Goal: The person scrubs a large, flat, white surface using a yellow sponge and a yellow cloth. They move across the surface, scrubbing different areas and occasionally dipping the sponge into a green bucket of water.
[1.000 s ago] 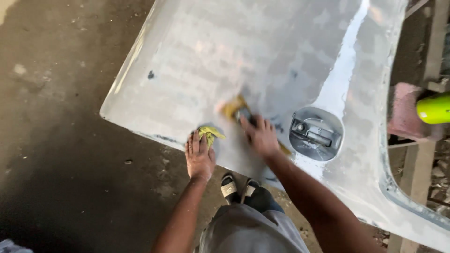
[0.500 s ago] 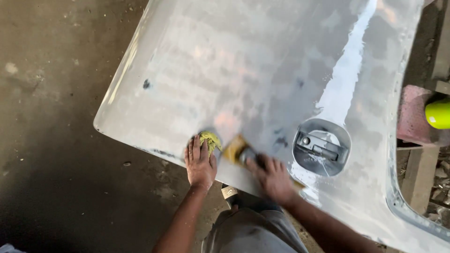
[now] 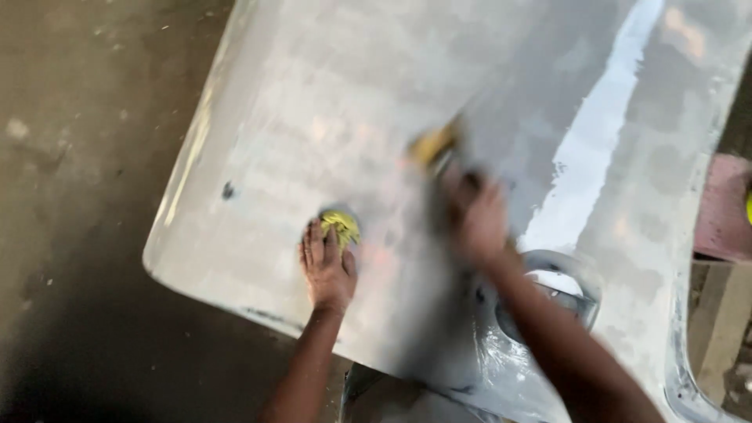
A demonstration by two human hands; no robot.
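Observation:
A large grey car body panel lies flat below me, wet and patchy. My left hand presses flat on it near its front edge, fingers over a small yellow-green wad. My right hand is blurred with motion over the panel's middle, gripping a yellowish sanding block against the surface. A round recess with a dark handle sits just right of my right forearm.
Dark concrete floor spreads to the left of the panel. A pink block and wooden pieces stand off the panel's right edge. My grey trousers show below the panel's front edge.
My right hand has swept the sanding block up and away from the front edge toward the panel's middle. The left hand stays pressed on the yellow-green wad. The view has moved closer.

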